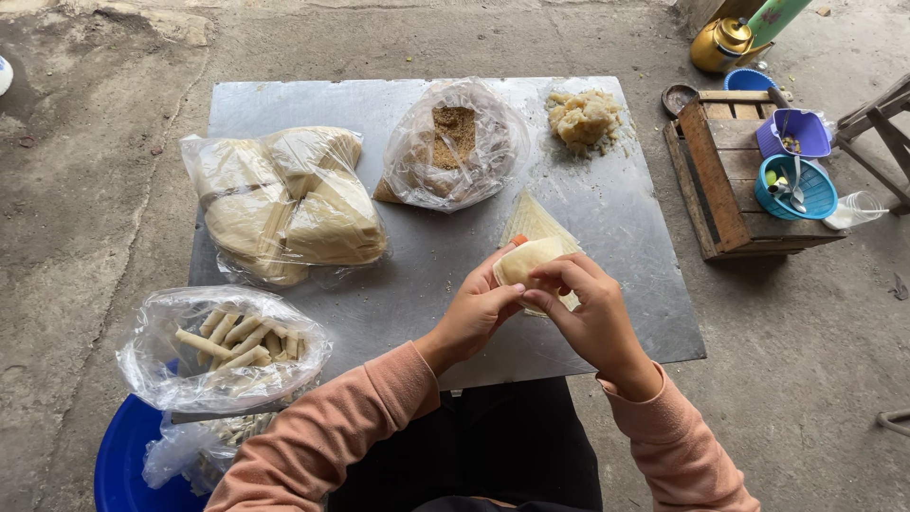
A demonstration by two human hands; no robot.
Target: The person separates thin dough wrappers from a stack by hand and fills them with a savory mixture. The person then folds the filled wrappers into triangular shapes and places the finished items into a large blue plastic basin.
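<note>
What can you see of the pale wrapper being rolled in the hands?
The thin, pale cream, dough-like wrapper sheet is partly rolled into a soft curl at its near end, held just above the grey metal sheet tabletop. Its far part lies flat as a triangular point on the metal. The left hand and right hand pinch the roll with their fingers.

Outdoor food-prep spot: concrete floor (815,379), kettle (722,43)

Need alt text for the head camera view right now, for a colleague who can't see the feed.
Both hands, left hand and right hand, fold a pale wrapper over a grey metal board. On the board lie a bag of wrapper sheets, a bag of brown crumbs and a mound of yellowish filling; a bag of finished rolls sits at the left.
</note>
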